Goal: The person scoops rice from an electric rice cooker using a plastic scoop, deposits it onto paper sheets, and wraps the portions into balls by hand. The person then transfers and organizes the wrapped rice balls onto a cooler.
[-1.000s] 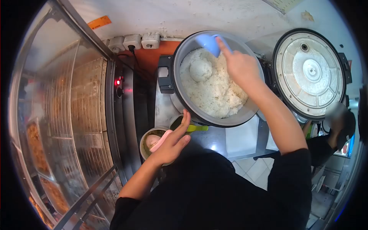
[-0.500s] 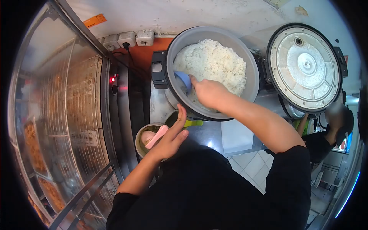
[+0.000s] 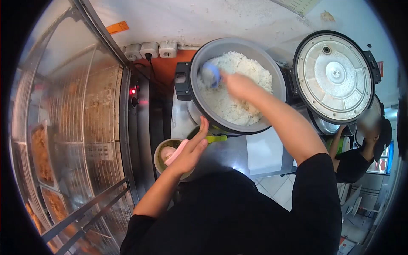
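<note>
In the large rice cooker pot (image 3: 278,91) lies a heap of white cooked rice (image 3: 248,70). My right hand (image 3: 241,87), blurred by motion, is closed on a blue scoop (image 3: 215,76) over the left part of the rice. The scoop's grip is mostly hidden. My left hand (image 3: 191,155) is open, its fingers stretched toward the pot's front left side; I cannot tell whether the fingertips touch it. Beside and partly under that hand is a round tub (image 3: 158,156) with a pink-handled utensil (image 3: 177,151) in it. A yellow-green handle (image 3: 216,138) shows just right of my left fingertips.
The cooker's round metal lid (image 3: 335,97) stands raised at the right. To the left is a glass-fronted cabinet (image 3: 97,110) with racks and trays of food. Power sockets (image 3: 168,49) line the wall. A white sheet (image 3: 264,155) lies on the metal counter. Another person (image 3: 357,157) is at far right.
My right hand and the blue scoop have moved up and away from the pot's near left wall. My left hand keeps about the same pose. The camera view has shifted slightly.
</note>
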A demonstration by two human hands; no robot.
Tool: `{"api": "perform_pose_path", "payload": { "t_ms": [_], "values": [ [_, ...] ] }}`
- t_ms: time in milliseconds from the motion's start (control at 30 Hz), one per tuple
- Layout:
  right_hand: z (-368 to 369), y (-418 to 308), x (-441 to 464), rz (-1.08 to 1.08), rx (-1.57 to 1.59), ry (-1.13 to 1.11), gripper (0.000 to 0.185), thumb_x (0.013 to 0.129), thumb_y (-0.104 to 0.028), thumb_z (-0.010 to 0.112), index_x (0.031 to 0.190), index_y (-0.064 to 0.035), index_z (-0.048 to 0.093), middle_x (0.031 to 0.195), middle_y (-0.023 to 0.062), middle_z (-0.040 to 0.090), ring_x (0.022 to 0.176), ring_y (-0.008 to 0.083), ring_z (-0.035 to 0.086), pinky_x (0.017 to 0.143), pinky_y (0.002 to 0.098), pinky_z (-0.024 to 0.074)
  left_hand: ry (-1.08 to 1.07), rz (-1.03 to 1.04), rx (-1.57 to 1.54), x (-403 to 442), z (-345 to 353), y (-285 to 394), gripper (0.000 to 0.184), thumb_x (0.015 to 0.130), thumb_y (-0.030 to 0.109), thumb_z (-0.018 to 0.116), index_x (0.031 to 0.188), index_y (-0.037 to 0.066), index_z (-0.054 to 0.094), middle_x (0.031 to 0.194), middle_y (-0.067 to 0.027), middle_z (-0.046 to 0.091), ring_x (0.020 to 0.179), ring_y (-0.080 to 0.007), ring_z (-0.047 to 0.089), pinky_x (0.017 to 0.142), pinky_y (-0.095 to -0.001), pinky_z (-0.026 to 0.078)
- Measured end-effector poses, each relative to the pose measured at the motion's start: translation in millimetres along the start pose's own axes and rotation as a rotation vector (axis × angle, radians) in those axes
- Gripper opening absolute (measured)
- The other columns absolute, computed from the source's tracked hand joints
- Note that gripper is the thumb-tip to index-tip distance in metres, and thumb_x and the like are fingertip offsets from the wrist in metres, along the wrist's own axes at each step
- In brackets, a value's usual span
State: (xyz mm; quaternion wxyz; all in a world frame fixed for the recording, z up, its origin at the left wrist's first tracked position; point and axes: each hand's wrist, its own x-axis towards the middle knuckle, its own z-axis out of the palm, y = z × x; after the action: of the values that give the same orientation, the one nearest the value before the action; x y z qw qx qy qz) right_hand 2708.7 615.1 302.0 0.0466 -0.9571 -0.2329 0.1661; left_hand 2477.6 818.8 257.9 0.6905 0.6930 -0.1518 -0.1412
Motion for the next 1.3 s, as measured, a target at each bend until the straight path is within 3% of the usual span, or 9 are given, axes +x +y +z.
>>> {"api": "perform_pose_path", "payload": {
  "t_ms": [433, 567, 633, 700, 733, 900, 1000, 1167, 1300],
  "values": [
    [-58, -14, -120, -0.241, -0.146, -0.327, 0.056, 0.106, -0.014, 0.050, 0.161, -0.0132, 0.041, 0.084, 0.0234, 0.071, 0.077, 0.0439, 0.070, 0.076, 0.0525, 0.0565, 0.073, 0.017, -0.038, 2, 13, -9, 0.073, 0.114, 0.039, 0.036, 0.166, -0.005, 0.011, 0.175, -0.0250, 0.000, 0.163, -0.0327, 0.003, 0.130, -0.0406, 0.005],
    [-73, 22, -143, -0.032, 0.335, -0.427, 0.053, 0.110, -0.018, 0.047, 0.161, -0.0084, 0.039, 0.076, 0.0140, 0.068, 0.056, 0.0256, 0.061, 0.061, 0.0401, 0.0530, 0.006, -0.072, -0.041, -2, -14, 5, 0.069, 0.111, 0.033, 0.050, 0.166, 0.001, 0.023, 0.177, -0.0176, 0.008, 0.163, -0.0286, 0.008, 0.129, -0.0387, 0.012],
    [-63, 50, -167, 0.127, 0.595, -0.427, 0.053, 0.111, -0.020, 0.045, 0.161, -0.0077, 0.038, 0.075, 0.0112, 0.066, 0.050, 0.0190, 0.056, 0.055, 0.0343, 0.0500, 0.101, -0.113, 0.052, -7, -18, 36, 0.051, 0.109, 0.028, 0.055, 0.154, 0.004, 0.051, 0.168, -0.0188, 0.038, 0.155, -0.0271, 0.036, 0.122, -0.0375, 0.033],
    [-34, 74, -206, 0.135, 1.229, -0.307, 0.051, 0.113, -0.024, 0.040, 0.162, -0.0100, 0.036, 0.075, 0.0091, 0.064, 0.045, 0.0108, 0.049, 0.048, 0.0258, 0.0426, -0.140, -0.513, 0.385, -6, -21, 68, 0.034, 0.107, 0.028, 0.056, 0.127, 0.004, 0.070, 0.135, -0.0198, 0.068, 0.125, -0.0303, 0.066, 0.103, -0.0412, 0.050],
    [-26, 68, -228, 0.167, 1.369, -0.193, 0.042, 0.114, -0.025, 0.039, 0.151, -0.0071, 0.045, 0.074, 0.0119, 0.063, 0.041, 0.0120, 0.047, 0.044, 0.0251, 0.0391, -0.111, -0.291, 0.482, -9, -7, 50, 0.031, 0.105, 0.028, 0.055, 0.104, 0.001, 0.071, 0.099, -0.0210, 0.073, 0.093, -0.0357, 0.071, 0.087, -0.0464, 0.052],
    [46, 88, -338, 0.408, 1.672, 0.121, 0.032, 0.112, -0.029, 0.039, 0.115, -0.0014, 0.054, 0.072, 0.0085, 0.060, 0.043, 0.0117, 0.046, 0.042, 0.0263, 0.0360, -0.579, -0.241, 0.618, 23, 110, 16, 0.031, 0.104, 0.027, 0.054, 0.106, 0.000, 0.070, 0.100, -0.0238, 0.072, 0.095, -0.0459, 0.067, 0.085, -0.0508, 0.053],
    [84, 109, -393, 0.468, 1.866, 0.353, 0.036, 0.112, -0.028, 0.041, 0.127, 0.0006, 0.057, 0.073, 0.0078, 0.060, 0.047, 0.0125, 0.051, 0.045, 0.0267, 0.0411, -0.785, -0.327, 0.655, 46, 198, -24, 0.032, 0.103, 0.025, 0.055, 0.122, 0.004, 0.070, 0.123, -0.0235, 0.070, 0.118, -0.0423, 0.065, 0.101, -0.0509, 0.051],
    [154, 154, -426, 0.586, 1.074, 0.839, 0.052, 0.107, -0.016, 0.057, 0.157, -0.0062, 0.048, 0.076, 0.0080, 0.060, 0.056, 0.0161, 0.060, 0.054, 0.0324, 0.0530, -0.792, 0.001, 0.960, 46, 291, -126, 0.046, 0.102, 0.030, 0.058, 0.145, 0.013, 0.059, 0.164, -0.0136, 0.041, 0.153, -0.0322, 0.036, 0.121, -0.0540, 0.036],
    [308, 193, -414, 0.388, 0.157, 0.455, 0.066, 0.094, -0.011, 0.067, 0.156, -0.0264, 0.053, 0.092, 0.0120, 0.064, 0.069, 0.0283, 0.068, 0.063, 0.0420, 0.0600, -0.930, -0.189, 1.234, 51, 312, -144, 0.054, 0.102, 0.035, 0.058, 0.153, 0.016, 0.053, 0.171, -0.0070, 0.034, 0.161, -0.0261, 0.023, 0.128, -0.0588, 0.021]
  ]
}}
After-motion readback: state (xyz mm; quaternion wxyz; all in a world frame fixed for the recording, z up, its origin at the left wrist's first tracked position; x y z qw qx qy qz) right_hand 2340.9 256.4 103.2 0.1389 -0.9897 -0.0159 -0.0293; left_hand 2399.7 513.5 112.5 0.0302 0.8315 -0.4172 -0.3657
